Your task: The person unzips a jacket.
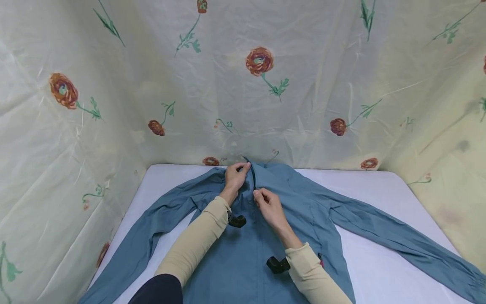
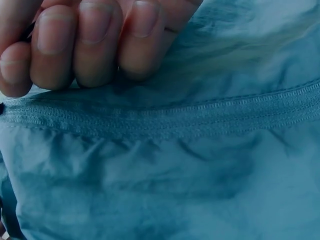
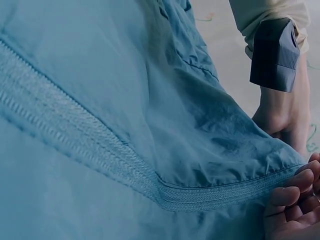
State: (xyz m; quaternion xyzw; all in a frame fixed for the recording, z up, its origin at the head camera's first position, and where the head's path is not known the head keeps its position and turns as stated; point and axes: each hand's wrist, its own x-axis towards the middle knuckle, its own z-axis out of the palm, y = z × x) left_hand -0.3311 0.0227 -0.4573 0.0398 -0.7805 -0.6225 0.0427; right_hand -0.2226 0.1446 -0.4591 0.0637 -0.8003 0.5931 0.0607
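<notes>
A blue jacket [image 1: 243, 249] lies spread out, front up, with its sleeves reaching to both sides. Its front zipper [image 2: 200, 117] runs down the middle and is fastened along the stretch seen in both wrist views. At the collar, my left hand [image 1: 235, 177] pinches the edge between thumb and fingers; its fingers [image 2: 95, 47] are curled in the left wrist view. Slightly lower, my right hand [image 1: 268, 204] pinches at the top of the zipper, beside a narrow dark strip [image 1: 254, 175] running between the hands. Its curled fingers [image 3: 295, 195] hide what lies between them.
The jacket lies on a white table [image 1: 372, 245]. Flower-printed sheeting [image 1: 303, 84] hangs behind the table and at both sides. A black wrist camera [image 3: 275, 55] sits on the left wrist, and another [image 1: 278, 264] shows by the right wrist.
</notes>
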